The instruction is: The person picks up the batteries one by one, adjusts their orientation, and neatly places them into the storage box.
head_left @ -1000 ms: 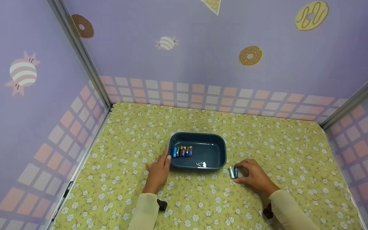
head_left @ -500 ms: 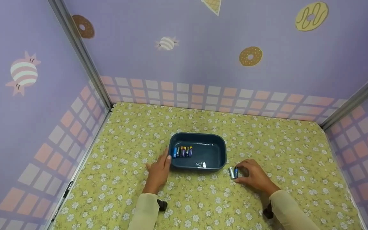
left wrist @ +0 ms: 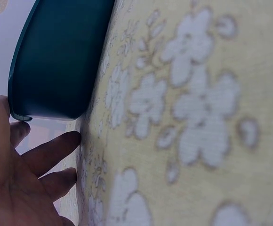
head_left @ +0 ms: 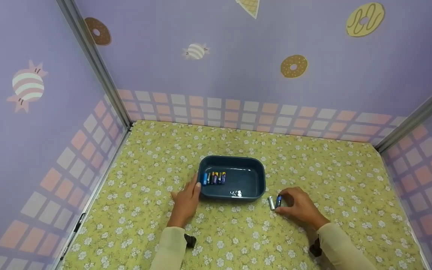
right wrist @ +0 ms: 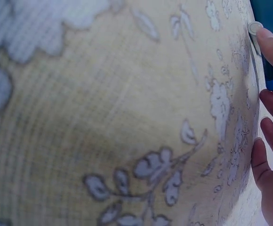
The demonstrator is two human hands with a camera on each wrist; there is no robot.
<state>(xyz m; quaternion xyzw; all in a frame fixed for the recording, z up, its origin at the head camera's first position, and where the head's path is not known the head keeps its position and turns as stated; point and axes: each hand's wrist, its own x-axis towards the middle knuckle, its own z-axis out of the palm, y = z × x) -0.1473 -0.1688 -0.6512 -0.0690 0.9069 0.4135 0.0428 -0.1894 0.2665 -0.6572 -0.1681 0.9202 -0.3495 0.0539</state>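
Note:
A dark teal plastic bin [head_left: 246,159] stands on the flowered cloth. At its left end my left hand [head_left: 186,202] rests against the rim, and the left wrist view shows its fingers fairly straight and spread near the bin's outer wall [left wrist: 56,61]. My right hand [head_left: 300,206] pinches a dark battery with a blue end [head_left: 279,201] between thumb and finger, right of the bin. Close to its left lies a silver battery [head_left: 271,203]. The right wrist view shows the held battery's blue end [right wrist: 271,84] by the fingertips.
Several batteries [head_left: 215,178] lie side by side in the left part of the bin. The flowered cloth [head_left: 156,150] spreads around it. Purple walls [head_left: 238,75] with printed sweets and checks enclose the surface, with metal frame posts [head_left: 92,60] at the corners.
The blue-ended battery has shifted slightly right with my right hand, widening the gap to the silver battery. My left hand and the bin look much the same.

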